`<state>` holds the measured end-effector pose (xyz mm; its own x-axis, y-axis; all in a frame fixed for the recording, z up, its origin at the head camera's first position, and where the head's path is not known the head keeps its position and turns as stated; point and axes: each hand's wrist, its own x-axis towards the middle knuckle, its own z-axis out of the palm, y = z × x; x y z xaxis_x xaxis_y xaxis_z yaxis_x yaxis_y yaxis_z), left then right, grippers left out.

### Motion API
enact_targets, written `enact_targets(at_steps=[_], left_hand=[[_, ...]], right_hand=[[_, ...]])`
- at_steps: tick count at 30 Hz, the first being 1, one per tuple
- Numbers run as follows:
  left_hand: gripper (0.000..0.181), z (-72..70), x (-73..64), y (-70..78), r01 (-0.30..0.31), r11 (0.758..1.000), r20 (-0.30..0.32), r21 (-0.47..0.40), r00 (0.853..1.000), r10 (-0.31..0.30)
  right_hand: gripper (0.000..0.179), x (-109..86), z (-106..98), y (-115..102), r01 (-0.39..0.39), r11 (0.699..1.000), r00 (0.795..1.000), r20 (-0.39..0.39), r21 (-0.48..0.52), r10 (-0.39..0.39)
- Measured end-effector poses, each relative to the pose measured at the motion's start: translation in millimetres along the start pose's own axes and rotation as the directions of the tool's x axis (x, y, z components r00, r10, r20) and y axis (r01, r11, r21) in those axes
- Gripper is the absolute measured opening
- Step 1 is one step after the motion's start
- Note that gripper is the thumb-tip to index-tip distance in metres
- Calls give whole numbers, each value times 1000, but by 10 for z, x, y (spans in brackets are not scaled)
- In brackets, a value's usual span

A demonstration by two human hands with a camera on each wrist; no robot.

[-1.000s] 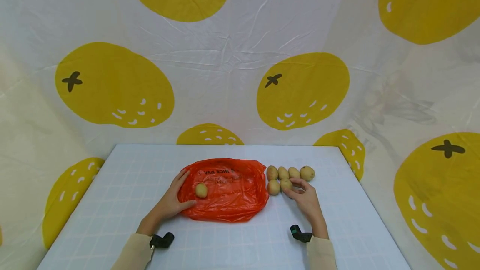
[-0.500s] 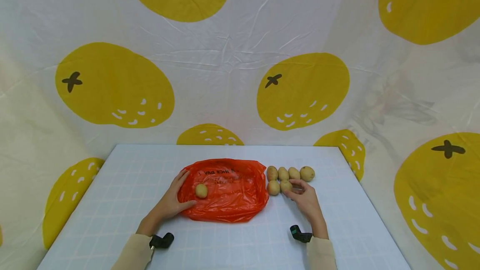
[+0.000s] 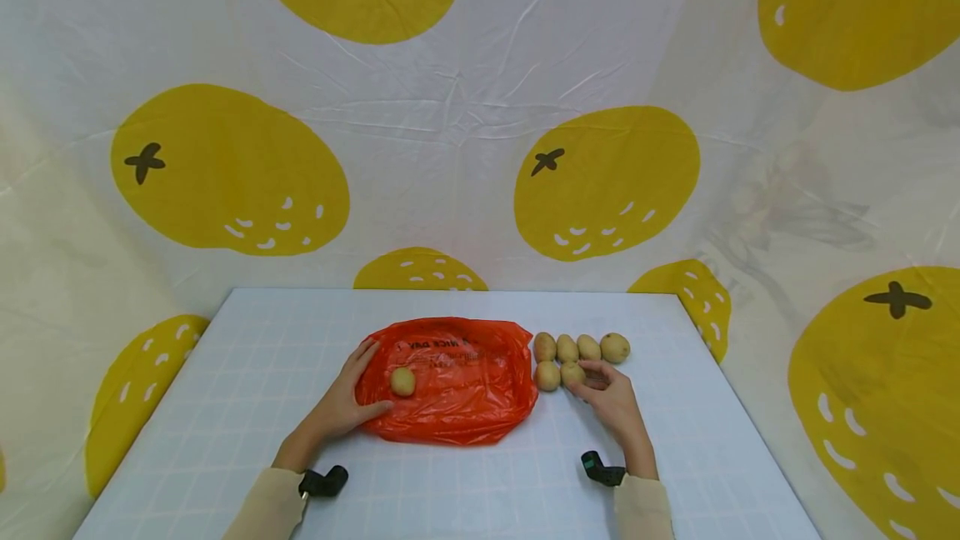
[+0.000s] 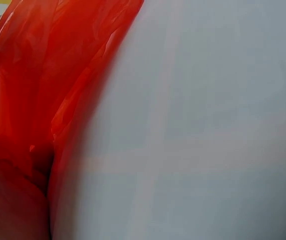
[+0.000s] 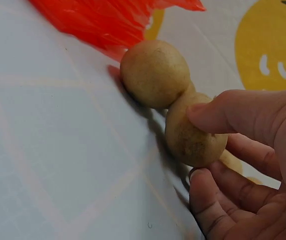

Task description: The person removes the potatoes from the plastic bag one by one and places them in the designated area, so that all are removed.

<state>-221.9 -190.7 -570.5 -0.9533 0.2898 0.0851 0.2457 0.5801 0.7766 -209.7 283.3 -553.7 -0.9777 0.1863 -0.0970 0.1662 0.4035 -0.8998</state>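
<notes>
In the head view a red plastic bag (image 3: 465, 382) lies spread out, dark lettering along its far side. One potato (image 3: 402, 382) rests at the bag's left part. My left hand (image 3: 347, 394) lies at the bag's left edge, thumb and fingers spread apart against the plastic, and the bag (image 4: 57, 65) fills the left of the left wrist view. To the bag's right, my right hand (image 3: 611, 398) pinches a potato (image 5: 195, 130) between thumb and fingertips. That potato touches another potato (image 5: 155, 72) on its left, beside the bag.
A row of several potatoes (image 3: 588, 347) runs behind the right hand, starting at the bag's right edge. The white table (image 3: 450, 498) has a faint grid pattern. Behind it hangs a white curtain (image 3: 450, 190) printed with big yellow fruits. Each wrist wears a small black camera (image 3: 324, 482).
</notes>
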Motion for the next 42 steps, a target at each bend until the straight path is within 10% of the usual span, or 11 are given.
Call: enact_targets(at_steps=[42], left_hand=[[109,-11,-2,22,-14,1000,0,-10,1000,14]], right_hand=[[47,13,22,-62,44,994,999,4,-99,-44]])
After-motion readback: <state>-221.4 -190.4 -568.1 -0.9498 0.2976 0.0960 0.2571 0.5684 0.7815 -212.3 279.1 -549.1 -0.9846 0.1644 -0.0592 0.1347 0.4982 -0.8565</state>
